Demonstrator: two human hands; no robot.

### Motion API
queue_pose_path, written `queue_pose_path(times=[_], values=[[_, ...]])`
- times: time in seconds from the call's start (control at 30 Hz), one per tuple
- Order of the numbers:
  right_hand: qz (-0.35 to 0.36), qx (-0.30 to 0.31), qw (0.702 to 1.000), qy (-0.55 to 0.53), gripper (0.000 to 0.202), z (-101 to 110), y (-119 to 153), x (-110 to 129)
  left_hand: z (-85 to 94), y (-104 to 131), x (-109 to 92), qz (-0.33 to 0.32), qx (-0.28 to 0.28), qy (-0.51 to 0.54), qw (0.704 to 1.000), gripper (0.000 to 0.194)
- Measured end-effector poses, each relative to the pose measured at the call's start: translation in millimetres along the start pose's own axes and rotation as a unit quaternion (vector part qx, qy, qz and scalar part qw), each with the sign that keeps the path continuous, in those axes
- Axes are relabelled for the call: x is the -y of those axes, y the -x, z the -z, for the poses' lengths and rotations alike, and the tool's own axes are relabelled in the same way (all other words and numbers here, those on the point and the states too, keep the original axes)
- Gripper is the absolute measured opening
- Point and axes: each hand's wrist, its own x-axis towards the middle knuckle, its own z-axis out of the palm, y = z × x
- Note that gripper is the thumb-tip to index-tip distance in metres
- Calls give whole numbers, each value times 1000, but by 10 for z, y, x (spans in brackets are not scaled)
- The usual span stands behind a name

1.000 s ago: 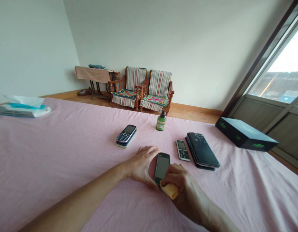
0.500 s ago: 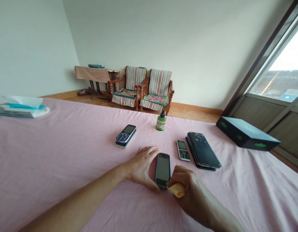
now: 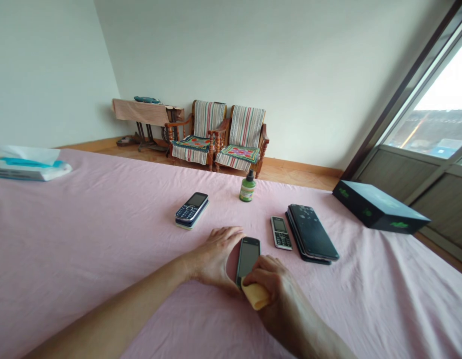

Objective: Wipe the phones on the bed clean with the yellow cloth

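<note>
A dark touchscreen mobile phone lies face up on the pink cloth. My left hand steadies it from the left, fingertips at its top end and thumb by its lower left corner. Pinched in my right hand is a folded yellow cloth, pressed against the phone's bottom end and covering part of it. Just right of that phone lies a small silver keypad phone. Beyond it are stacked larger smartphones, the top one with a marked screen.
A stack of keypad phones sits left of centre. Behind stands a green spray bottle. A black box is at the right edge, a tissue pack at the far left. Two wooden chairs stand past the table edge.
My right hand with the yellow cloth has shifted left, across the phone's bottom end. My left hand keeps its place at the phone. The whole view has moved slightly.
</note>
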Motion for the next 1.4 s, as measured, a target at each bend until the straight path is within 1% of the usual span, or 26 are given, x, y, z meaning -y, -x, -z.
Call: queue_pose_path(times=[0.13,0.3,0.47,0.53,0.67,0.73,0.87,0.93,1.1,1.2,1.3,1.4], values=[[0,-8,1000,15,23,-46,-27,24,-24,5,16,6,-4,1,1000,112],[-30,-29,999,-7,26,-6,4,9,-21,6,-2,14,0,1,1000,113],[-27,-10,1000,-8,24,-57,-3,40,-24,6,-6,11,-5,3,1000,113],[-24,-15,1000,-4,23,-61,-6,33,-24,8,-10,12,-5,5,1000,112],[-32,-32,999,-3,26,0,1,-1,-13,11,-33,23,-1,9,1000,110],[-31,-29,999,-7,26,6,3,0,-7,10,-38,24,-1,10,1000,110],[-22,-8,1000,-6,24,-64,0,35,-10,8,-29,17,3,8,1000,113],[-30,-9,1000,-2,25,-76,5,35,-13,7,-27,18,7,6,1000,113],[-77,-27,997,6,28,35,67,-44,-2,4,-55,21,1,10,1000,111],[-89,-37,995,17,27,90,100,-69,14,1,-78,23,2,10,1000,110],[-65,-36,997,15,26,90,105,-42,25,-3,-86,24,5,7,1000,110],[-28,-24,999,14,24,38,91,15,17,-1,-71,24,3,6,1000,108]])
